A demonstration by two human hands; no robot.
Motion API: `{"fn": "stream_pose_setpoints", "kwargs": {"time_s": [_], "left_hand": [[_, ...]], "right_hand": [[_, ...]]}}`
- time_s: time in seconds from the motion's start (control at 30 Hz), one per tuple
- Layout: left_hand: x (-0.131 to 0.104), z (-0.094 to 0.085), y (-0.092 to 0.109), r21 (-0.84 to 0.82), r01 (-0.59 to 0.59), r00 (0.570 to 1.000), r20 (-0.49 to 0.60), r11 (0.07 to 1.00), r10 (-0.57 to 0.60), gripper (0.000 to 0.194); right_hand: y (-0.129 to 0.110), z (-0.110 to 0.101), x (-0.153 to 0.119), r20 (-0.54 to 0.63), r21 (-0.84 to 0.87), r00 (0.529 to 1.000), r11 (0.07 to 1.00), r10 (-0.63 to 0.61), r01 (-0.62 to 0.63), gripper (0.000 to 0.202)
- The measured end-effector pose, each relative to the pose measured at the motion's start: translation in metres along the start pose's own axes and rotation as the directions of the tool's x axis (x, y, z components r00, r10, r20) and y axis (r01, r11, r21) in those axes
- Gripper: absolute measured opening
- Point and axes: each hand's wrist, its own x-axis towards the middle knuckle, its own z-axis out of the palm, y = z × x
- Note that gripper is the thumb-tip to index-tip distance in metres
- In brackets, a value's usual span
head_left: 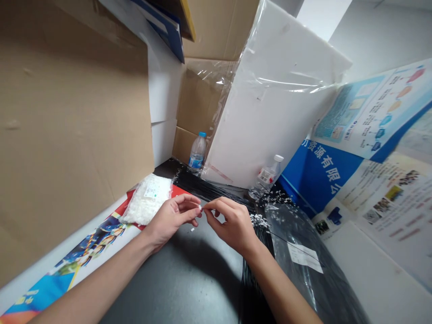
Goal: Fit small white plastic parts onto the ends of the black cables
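Above the dark tabletop (162,279), my two hands meet at their fingertips. A tiny white plastic piece, like a connector housing (200,208), shows between thumb and fingers of my left hand (173,216). My right hand (232,222) is closed in a pinch against that piece; what its fingertips hold is too small to make out. Below the fingers lies another small white piece (192,230). A clear bag full of white pieces (150,198) rests left of my left hand. Beside my right wrist is a bundle of black wires with white ends (259,220).
More black wires (212,189) lie along the back. A blue-capped bottle (197,153) and a white-capped bottle (268,175) stand behind them. A clear plastic bag with a label (303,256) lies at right. Cardboard (74,117) walls the left; a white foam panel (270,99) leans behind.
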Motion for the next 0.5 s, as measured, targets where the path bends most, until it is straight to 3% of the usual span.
{"fn": "stream_pose_setpoints", "kwargs": {"time_s": [0.5], "left_hand": [[0.0006,0.0006,-0.0029,0.179,-0.071,0.996,-0.046,0.981,0.080,0.018]], "right_hand": [[-0.0011,0.0068,-0.0013,0.073,0.082,0.988,0.986,0.137,-0.143,0.011]]}}
